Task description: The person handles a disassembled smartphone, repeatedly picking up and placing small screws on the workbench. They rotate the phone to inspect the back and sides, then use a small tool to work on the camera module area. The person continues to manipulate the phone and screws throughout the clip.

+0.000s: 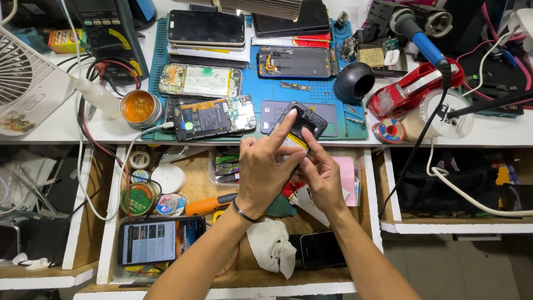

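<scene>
Both my hands hold a small opened phone body (302, 119) with a dark frame and a yellow strip, above the front edge of the blue work mat (344, 119). My left hand (264, 169) grips it from the left, with the index finger stretched up along its top face. My right hand (319, 175) supports it from below and the right, with a finger pressed along its edge. A black band sits on my left wrist.
Several opened phones (214, 116) and closed handsets (206, 28) lie on the mat. A flux tin (139, 106), tape dispenser (413, 89), soldering handle (422, 41) and fan (25, 83) stand around. The open drawer (233, 278) below holds a lit phone (158, 240), tape rolls, an orange screwdriver (208, 205) and a white cloth (272, 244).
</scene>
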